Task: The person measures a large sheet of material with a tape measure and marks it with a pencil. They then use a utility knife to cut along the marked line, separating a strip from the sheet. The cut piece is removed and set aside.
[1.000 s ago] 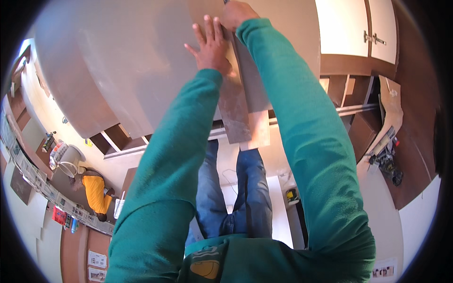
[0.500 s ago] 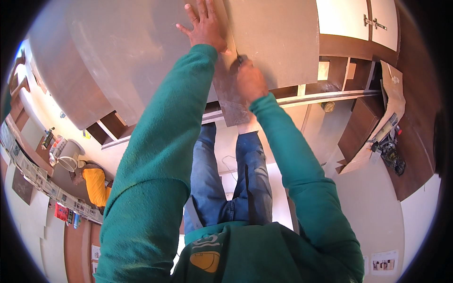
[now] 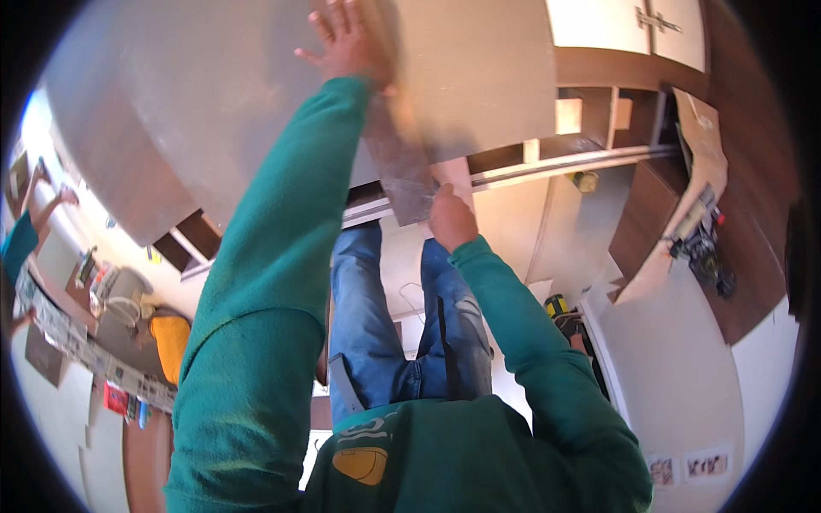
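A large grey-brown sheet [image 3: 479,77] lies in front of me, with a narrow dark strip [image 3: 398,167] running along it toward my legs. My left hand [image 3: 349,47] presses flat with spread fingers beside the strip's far part. Close to the strip's near end, my right hand [image 3: 451,218] is closed around a small dark cutter, mostly hidden in the fist. Only a bit of it shows at the strip's right edge. A pale piece [image 3: 455,179] sticks out from under the sheet there.
Beneath the sheet runs an open wooden frame [image 3: 590,154] with compartments. Bent cardboard [image 3: 703,141] and a dark power tool [image 3: 705,256] are at right. Another person's teal sleeve [image 3: 17,248] shows at far left, near a bucket [image 3: 124,309] and an orange cloth [image 3: 169,346].
My right hand has drawn back toward me along the strip's edge, from mid-sheet to its near end. My left hand stays pressed down. Another person's arms have come into sight at left.
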Tool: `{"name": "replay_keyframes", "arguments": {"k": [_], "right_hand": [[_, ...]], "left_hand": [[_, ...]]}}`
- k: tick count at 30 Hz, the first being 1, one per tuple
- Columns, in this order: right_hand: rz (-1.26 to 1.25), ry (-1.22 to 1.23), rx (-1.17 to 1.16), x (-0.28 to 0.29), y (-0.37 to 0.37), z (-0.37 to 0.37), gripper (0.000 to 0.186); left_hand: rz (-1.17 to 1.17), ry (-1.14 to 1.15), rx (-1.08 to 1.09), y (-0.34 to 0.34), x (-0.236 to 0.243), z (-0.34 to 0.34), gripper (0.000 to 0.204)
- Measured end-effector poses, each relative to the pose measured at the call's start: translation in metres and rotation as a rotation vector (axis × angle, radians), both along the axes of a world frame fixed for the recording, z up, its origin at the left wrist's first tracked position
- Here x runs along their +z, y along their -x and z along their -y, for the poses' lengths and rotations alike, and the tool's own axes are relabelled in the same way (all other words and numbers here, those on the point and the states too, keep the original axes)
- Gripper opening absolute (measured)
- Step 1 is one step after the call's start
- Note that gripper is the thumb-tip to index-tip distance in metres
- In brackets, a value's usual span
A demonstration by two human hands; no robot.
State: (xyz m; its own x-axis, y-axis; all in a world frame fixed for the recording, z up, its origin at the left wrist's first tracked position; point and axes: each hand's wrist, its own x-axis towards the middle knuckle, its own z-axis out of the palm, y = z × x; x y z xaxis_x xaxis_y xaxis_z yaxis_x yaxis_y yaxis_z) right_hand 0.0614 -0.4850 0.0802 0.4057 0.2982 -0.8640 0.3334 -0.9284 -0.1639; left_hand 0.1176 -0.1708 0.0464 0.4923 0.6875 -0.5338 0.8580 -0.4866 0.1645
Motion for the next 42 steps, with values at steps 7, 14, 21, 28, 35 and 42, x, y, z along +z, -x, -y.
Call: {"name": "replay_keyframes", "arguments": {"k": [7, 14, 21, 28, 35, 42], "right_hand": [[0.289, -0.514, -0.179, 0.015, -0.097, 0.055, 0.022], [0.589, -0.471, -0.516, -0.080, -0.283, 0.060, 0.040], [0.656, -0.227, -0.375, 0.027, -0.256, 0.012, 0.026], [0.771, -0.358, -0.225, 0.110, -0.221, -0.013, 0.018], [0.722, -0.213, -0.205, 0.080, -0.234, 0.011, 0.025], [0.816, -0.115, -0.119, 0.010, -0.265, 0.046, 0.031]], "left_hand": [[-0.046, 0.122, -0.049, -0.003, 0.005, -0.008, 0.171], [-0.057, 0.137, -0.008, -0.004, 0.007, -0.008, 0.175], [-0.121, 0.142, -0.025, -0.010, 0.012, -0.007, 0.174], [-0.135, 0.148, -0.023, -0.013, 0.015, -0.008, 0.174], [-0.076, 0.153, 0.000, -0.004, 0.015, -0.004, 0.176], [-0.094, 0.153, -0.005, -0.011, 0.013, -0.009, 0.174]]}}
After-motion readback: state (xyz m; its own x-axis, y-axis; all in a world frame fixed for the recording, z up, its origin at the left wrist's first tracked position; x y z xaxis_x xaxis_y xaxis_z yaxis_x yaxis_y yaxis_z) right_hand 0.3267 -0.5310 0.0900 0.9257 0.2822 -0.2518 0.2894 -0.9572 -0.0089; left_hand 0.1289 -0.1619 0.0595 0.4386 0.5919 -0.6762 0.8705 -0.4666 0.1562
